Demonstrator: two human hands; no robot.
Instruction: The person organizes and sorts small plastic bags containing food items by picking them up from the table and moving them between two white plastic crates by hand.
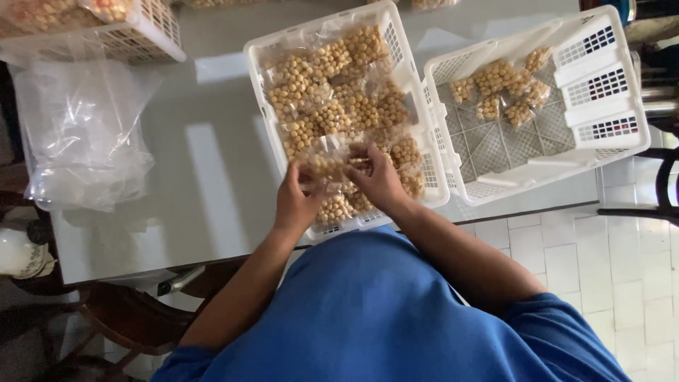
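- We see both of our hands over the near end of the middle white basket [407, 71]; it stands on the grey table [212, 177] and is filled with clear bags of small round yellow-brown snack balls
- Our left hand [297, 201] grips the left edge of one small clear bag [327, 166] of these balls, fingers curled around it; the bag is held just above the packed bags, at the near side of that basket
- Our right hand [378, 177] holds the same bag from the right, fingers pinched on its upper edge; the two hands are close together with the bag between them
- To the right stands a second white basket [608, 152], touching or just beside the first; only a few bags of the balls [506, 88] lie at its far side, the rest of its lattice floor bare
- At the far left of the table lies a heap of empty clear plastic bags [81, 134]; behind it, a third white basket [152, 35] also holds filled bags
- Our blue shirt [382, 318] fills the lower part of the view; a white tiled floor [608, 269] shows at the right
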